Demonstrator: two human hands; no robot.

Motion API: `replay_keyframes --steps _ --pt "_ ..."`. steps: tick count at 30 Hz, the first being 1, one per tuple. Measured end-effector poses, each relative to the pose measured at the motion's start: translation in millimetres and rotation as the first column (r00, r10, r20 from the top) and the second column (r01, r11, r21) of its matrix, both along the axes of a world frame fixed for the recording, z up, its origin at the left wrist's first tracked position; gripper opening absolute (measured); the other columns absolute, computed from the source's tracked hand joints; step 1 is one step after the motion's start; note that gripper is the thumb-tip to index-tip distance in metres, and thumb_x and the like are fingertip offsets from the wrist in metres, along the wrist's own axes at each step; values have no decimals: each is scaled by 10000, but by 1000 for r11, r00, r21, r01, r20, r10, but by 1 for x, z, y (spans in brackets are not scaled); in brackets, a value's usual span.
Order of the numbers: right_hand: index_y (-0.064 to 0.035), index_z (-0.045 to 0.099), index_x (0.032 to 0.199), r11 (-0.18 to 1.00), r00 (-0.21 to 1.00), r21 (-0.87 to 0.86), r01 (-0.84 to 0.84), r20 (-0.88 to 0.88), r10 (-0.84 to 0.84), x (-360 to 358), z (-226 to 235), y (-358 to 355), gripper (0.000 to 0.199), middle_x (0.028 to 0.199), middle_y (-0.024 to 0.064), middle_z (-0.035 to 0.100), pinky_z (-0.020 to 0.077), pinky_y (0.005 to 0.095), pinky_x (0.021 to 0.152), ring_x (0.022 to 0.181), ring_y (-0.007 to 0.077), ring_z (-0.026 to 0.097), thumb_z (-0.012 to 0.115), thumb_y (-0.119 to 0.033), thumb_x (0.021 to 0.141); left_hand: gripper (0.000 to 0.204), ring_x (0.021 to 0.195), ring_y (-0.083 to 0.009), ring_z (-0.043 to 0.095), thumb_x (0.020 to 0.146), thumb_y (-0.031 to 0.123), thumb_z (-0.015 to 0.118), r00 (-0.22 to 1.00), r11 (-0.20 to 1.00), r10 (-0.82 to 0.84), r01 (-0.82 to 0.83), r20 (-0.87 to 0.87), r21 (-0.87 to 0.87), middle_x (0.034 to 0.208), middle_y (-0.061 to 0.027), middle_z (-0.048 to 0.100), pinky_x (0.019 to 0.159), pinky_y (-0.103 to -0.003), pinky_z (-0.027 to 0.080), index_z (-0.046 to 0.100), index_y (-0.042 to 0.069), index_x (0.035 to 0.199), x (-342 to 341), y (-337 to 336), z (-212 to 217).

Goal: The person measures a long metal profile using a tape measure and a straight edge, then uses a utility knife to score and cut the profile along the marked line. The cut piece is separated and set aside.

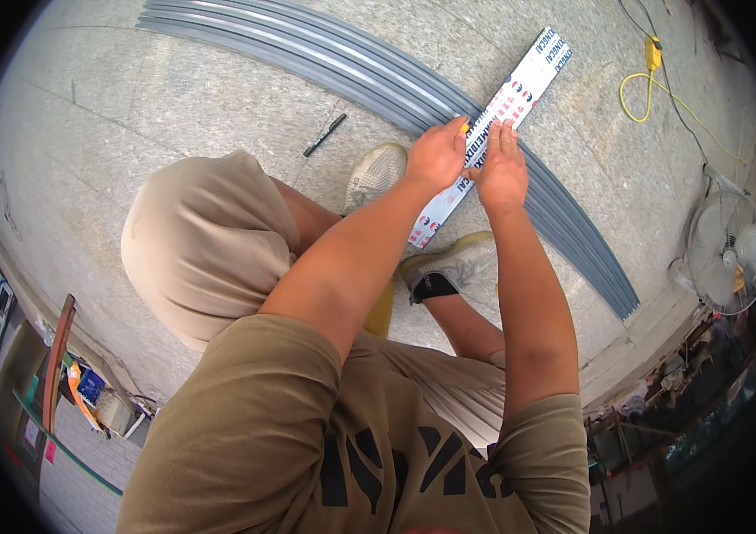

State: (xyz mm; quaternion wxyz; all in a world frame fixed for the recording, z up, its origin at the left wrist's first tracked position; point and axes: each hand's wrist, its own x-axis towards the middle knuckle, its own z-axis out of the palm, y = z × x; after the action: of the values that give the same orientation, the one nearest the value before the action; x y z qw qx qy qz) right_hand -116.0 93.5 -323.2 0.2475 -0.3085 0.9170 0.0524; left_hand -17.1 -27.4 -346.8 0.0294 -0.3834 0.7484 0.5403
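Observation:
A long flat strip in white printed film with blue lettering and red marks (pixel 522 92) lies slantwise across a bundle of long grey ribbed profiles (pixel 369 84). My left hand (pixel 436 158) is closed at the strip's left edge. A small yellow end (pixel 464 127) sticks out of its fingers; the rest of that thing is hidden in the grip. My right hand (pixel 502 173) lies on the strip beside it, fingers stretched out and pressing flat near the middle. The strip's near end reaches down between my shoes.
A black marker pen (pixel 324 135) lies on the stone floor left of my shoe (pixel 375 175). At the far right are a yellow cable with a yellow plug box (pixel 654 55) and a standing fan (pixel 727 253). Tools and clutter, with a brown bar (pixel 58 365), fill the left rim.

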Motion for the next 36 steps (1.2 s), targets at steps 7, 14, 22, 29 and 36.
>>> replay_keyframes --steps 7,14,22,29,36 --pt "-101 332 1812 1000 1000 -2 -10 -3 10 -1 -5 2 1289 1886 155 323 362 481 1379 1725 285 357 1042 -317 759 471 1246 -484 725 1157 344 506 997 999 11 -13 80 29 1319 -288 776 1108 -573 553 744 122 1498 -27 7 -15" --pt "-98 340 1807 1000 1000 -17 7 -8 -7 0 -3 1 1279 1884 154 329 362 469 1380 1718 290 371 1040 -308 758 495 1289 -477 718 1152 355 477 983 990 -65 43 170 132 1360 -259 773 1142 -553 558 739 147 1518 -39 -6 -3" --pt "-95 380 1789 998 993 -26 -58 -100 55 -2 -23 12 1192 1871 173 351 380 443 1363 1700 309 405 1019 -300 804 498 1323 -472 709 1153 350 476 961 983 -56 6 272 183 1421 -256 753 1158 -551 556 734 144 1526 -42 -4 21" --pt "-88 386 1785 995 989 -33 -90 -124 85 -2 -25 13 1196 1854 180 384 389 445 1355 1692 312 417 1021 -324 799 497 1298 -485 715 1154 342 480 967 984 -41 -4 251 176 1381 -268 765 1164 -561 547 735 127 1522 -23 4 15" --pt "-82 372 1790 1000 998 -13 -26 -50 25 1 -9 5 1274 1859 178 374 387 460 1356 1697 306 405 1051 -352 746 467 1219 -499 738 1143 336 502 964 990 -30 -9 266 143 1306 -274 785 1088 -580 578 745 176 1508 8 15 27"
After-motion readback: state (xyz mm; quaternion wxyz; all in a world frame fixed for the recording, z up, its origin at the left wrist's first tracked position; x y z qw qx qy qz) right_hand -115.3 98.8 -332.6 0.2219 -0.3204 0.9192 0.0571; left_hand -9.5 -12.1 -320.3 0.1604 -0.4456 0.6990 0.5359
